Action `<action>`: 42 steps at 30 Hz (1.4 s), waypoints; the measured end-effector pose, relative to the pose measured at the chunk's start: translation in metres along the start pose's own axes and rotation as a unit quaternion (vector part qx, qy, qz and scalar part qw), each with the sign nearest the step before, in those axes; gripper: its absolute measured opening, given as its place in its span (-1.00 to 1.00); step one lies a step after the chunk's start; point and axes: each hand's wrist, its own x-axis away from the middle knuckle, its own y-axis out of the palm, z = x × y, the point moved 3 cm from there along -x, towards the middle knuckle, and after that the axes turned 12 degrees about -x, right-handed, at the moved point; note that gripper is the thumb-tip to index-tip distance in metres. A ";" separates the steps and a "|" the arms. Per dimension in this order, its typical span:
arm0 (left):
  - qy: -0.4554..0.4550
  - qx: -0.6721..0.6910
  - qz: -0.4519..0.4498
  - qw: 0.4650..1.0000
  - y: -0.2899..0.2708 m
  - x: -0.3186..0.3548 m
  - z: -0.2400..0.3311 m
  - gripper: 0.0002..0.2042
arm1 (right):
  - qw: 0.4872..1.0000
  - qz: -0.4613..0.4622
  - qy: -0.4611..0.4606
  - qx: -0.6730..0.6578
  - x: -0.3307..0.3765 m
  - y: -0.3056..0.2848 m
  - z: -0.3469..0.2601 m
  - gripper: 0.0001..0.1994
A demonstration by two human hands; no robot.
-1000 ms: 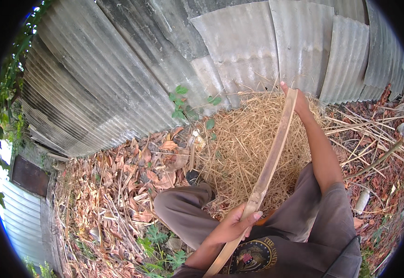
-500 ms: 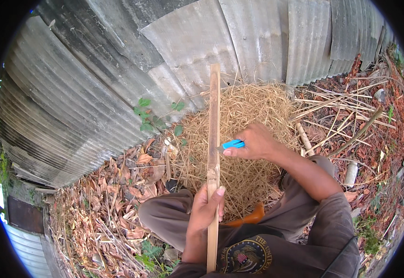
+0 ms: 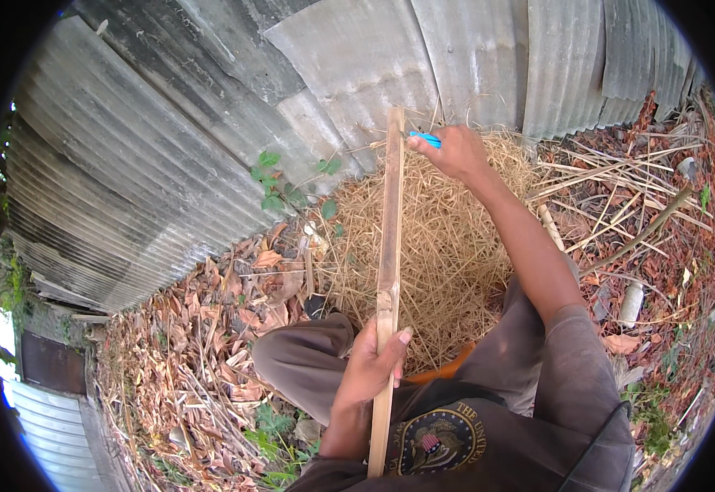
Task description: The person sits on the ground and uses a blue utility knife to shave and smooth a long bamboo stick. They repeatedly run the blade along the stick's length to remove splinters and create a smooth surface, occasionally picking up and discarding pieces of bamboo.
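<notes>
My left hand (image 3: 371,358) is wrapped round the lower part of a long split bamboo strip (image 3: 391,213), which stands lengthwise before me, its lower end against my shirt. A joint ring shows just above the thumb. Close to the strip's far end, my right hand (image 3: 460,153) is closed on a blue-handled cutter knife (image 3: 428,139). The knife's tip points toward the strip's right edge; whether the blade touches it I cannot tell. Beneath lies a heap of thin straw-coloured shavings (image 3: 447,254), between my bent legs.
A corrugated metal fence (image 3: 210,139) rises behind the heap. Dry leaves (image 3: 202,344) cover the ground at left. Thin bamboo sticks (image 3: 619,184), a branch (image 3: 652,225) and a pale cylinder (image 3: 632,303) lie at right. Something orange (image 3: 447,365) sits by my lap.
My right hand has moved with the knife from the strip's middle up to near its far end, the arm now stretched out. My left hand keeps its hold on the strip.
</notes>
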 end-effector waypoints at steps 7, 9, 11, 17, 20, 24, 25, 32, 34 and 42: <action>-0.017 -0.014 0.014 1.000 -0.015 0.013 -0.010 -0.78 | 0.999 0.008 0.034 0.011 -0.016 0.015 -0.014 -0.25; -0.006 -0.027 0.016 1.000 -0.016 0.007 -0.011 -0.79 | 1.000 0.014 0.013 0.019 -0.019 0.024 -0.011 -0.25; -0.008 -0.036 0.015 0.999 -0.019 0.005 -0.013 -0.79 | 0.999 0.020 0.001 0.037 -0.021 0.029 -0.002 -0.22; -0.023 -0.015 -0.020 0.999 -0.019 -0.002 -0.020 -0.82 | 0.996 0.026 0.026 0.081 -0.018 0.021 0.017 -0.16; -0.046 -0.003 -0.160 0.986 -0.005 0.016 -0.009 -0.75 | 0.978 0.059 0.198 0.016 -0.019 0.001 0.053 -0.11; -0.044 -0.006 -0.190 0.981 0.003 0.046 -0.011 -0.74 | 0.942 0.102 0.317 -0.049 -0.001 -0.033 0.170 -0.04; -0.059 -0.005 -0.132 0.990 -0.003 0.035 -0.019 -0.79 | 0.946 0.098 0.300 -0.075 0.000 -0.044 0.172 -0.04; -0.043 0.063 -0.058 0.995 -0.013 0.004 -0.027 -0.77 | 0.982 -0.071 0.147 -0.091 0.032 -0.025 0.059 -0.13; -0.033 0.062 -0.068 0.995 -0.010 0.006 -0.024 -0.77 | 0.989 -0.088 0.059 -0.100 0.044 -0.018 0.026 -0.18; -0.020 0.113 -0.138 0.984 -0.002 0.037 -0.028 -0.74 | 0.994 -0.027 0.038 -0.101 0.031 -0.030 0.016 -0.29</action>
